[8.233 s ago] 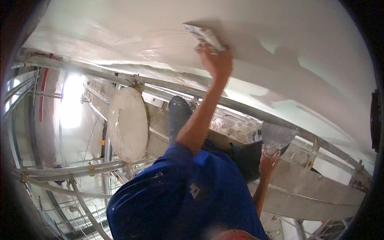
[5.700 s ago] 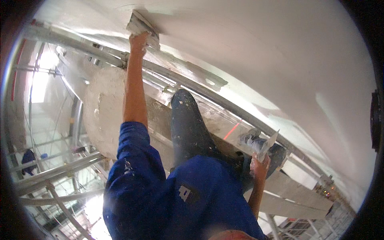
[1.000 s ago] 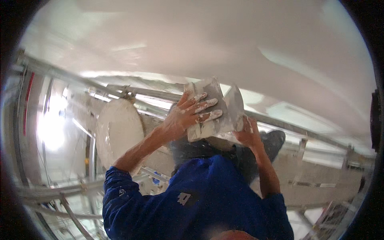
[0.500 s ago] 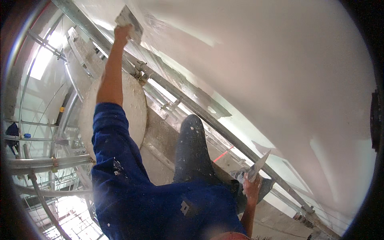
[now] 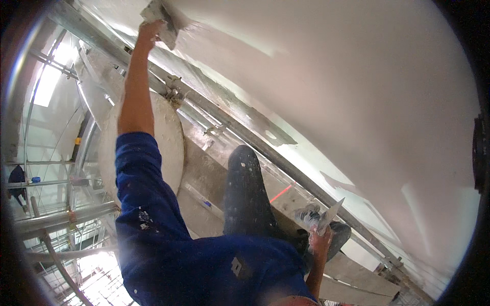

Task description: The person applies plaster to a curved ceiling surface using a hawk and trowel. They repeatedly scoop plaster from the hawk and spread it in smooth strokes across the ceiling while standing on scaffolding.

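My left arm reaches to the upper left, and my left hand is closed round the handle of a flat plastering trowel. The trowel's blade lies at the pale, smooth plastered wall; I cannot tell how firmly it touches. Low on the right, my right hand grips a putty knife, its light, wedge-shaped blade pointing up toward the wall. White plaster smears mark the right fingers. Wet-looking, darker patches run along the wall's lower edge.
A scaffold pipe crosses diagonally between me and the wall, with a coupler on it. A large pale round disc sits beside my left arm. My knee is bent over grey boards. More scaffolding stands at left.
My left hand and trowel have shifted slightly up and left in the view. The right hand still grips the putty knife, nearly in place. The whole view has shifted a little.
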`<state>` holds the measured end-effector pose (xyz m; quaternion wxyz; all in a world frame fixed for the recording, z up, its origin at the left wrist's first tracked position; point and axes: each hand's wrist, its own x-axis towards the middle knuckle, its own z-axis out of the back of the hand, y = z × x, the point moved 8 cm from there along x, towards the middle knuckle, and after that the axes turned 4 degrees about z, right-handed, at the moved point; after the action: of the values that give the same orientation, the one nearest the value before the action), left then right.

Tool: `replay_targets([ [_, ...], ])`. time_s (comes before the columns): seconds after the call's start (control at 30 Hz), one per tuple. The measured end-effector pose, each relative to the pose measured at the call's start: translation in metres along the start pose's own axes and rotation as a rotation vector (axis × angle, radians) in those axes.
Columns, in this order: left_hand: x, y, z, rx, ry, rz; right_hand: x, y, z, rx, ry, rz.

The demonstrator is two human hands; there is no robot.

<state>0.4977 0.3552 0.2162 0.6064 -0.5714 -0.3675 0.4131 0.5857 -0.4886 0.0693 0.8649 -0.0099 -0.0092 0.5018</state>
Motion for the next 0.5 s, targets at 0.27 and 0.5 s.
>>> replay_targets([
  [0.27,-0.148,-0.005,-0.131,-0.131,-0.045,-0.086,-0.044,-0.028,-0.031,0.128,-0.016,-0.084],
  [0.5,-0.317,-0.021,-0.27,-0.108,-0.019,-0.166,-0.069,-0.05,-0.018,0.176,-0.109,-0.156],
])
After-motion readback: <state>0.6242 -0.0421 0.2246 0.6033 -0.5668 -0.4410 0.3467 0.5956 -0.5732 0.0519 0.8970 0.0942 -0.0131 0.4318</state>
